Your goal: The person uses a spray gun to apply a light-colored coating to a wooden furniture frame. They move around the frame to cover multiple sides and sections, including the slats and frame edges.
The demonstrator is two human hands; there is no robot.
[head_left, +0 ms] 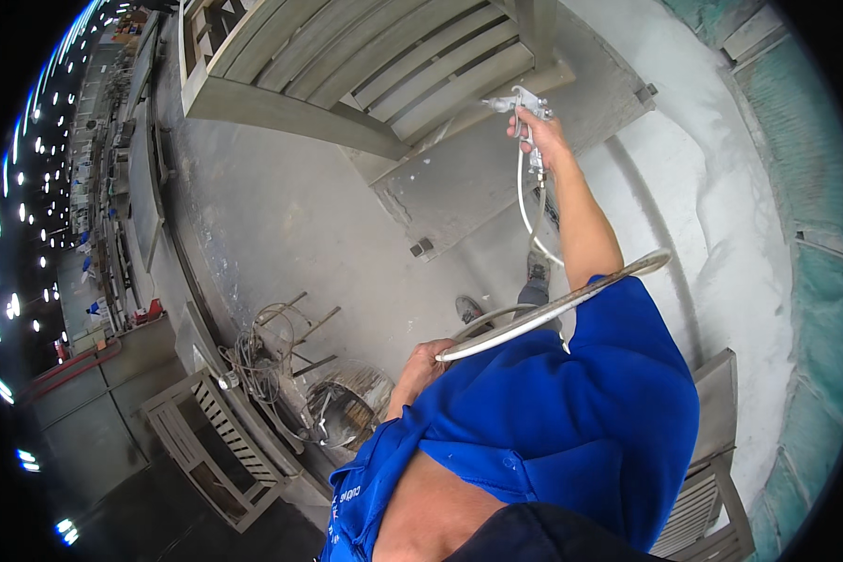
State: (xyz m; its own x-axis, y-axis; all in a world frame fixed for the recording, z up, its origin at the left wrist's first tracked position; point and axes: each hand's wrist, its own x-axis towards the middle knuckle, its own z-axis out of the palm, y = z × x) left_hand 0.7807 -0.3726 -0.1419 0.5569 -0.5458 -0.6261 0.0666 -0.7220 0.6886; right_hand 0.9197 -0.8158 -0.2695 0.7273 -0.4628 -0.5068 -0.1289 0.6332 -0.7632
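While a slatted bench stands beyond the fingers of the right hand, a pale hose loops below them toward the left hand's curled, gripping fingers; the right ones clasp a spray gun.

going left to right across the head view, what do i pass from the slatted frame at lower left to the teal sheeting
Slatted frame → round container → left hand → left shoe → spray gun → teal sheeting.
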